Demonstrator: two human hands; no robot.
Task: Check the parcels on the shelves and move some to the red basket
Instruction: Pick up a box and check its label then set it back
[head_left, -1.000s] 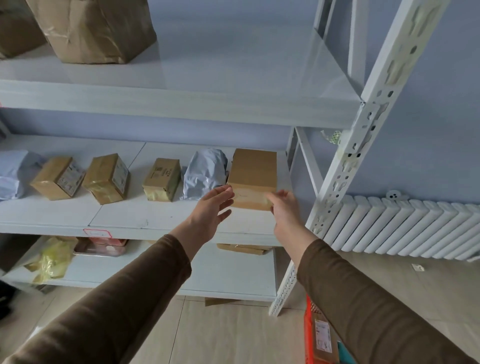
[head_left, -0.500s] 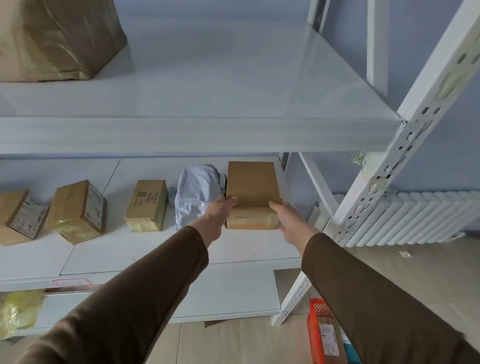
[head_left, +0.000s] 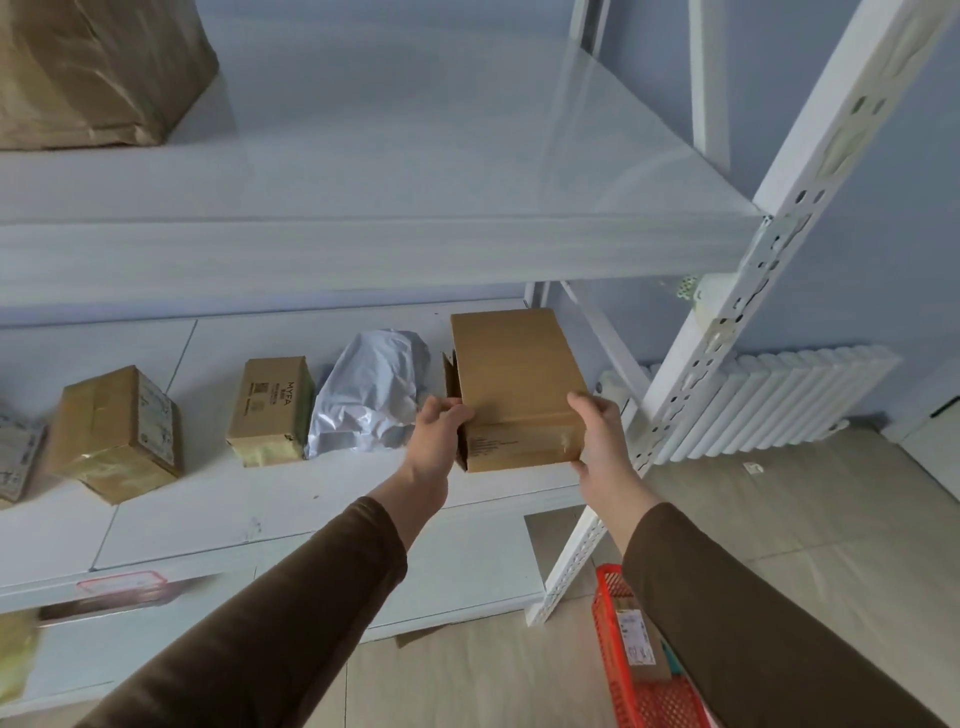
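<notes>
A plain brown cardboard box (head_left: 514, 374) is at the right end of the middle shelf (head_left: 332, 493), its near end raised toward me. My left hand (head_left: 435, 441) grips its left side and my right hand (head_left: 597, 441) grips its right front corner. To its left lie a white plastic mailer (head_left: 371, 400), a small printed carton (head_left: 272, 410) and a taped brown parcel (head_left: 117, 431). The red basket (head_left: 613, 644) stands on the floor at lower right, partly hidden by my right sleeve, with a labelled parcel (head_left: 636, 644) inside.
A large brown-wrapped parcel (head_left: 98, 67) sits on the top shelf (head_left: 389, 249) at the left. The white perforated upright (head_left: 737, 291) stands just right of the box. A white radiator (head_left: 779, 405) runs along the blue wall. A yellow bag (head_left: 15, 660) lies on the lower shelf.
Both hands went from reaching at the box's near end to clasping its sides. The box's front end has come up and toward me. The view has shifted closer.
</notes>
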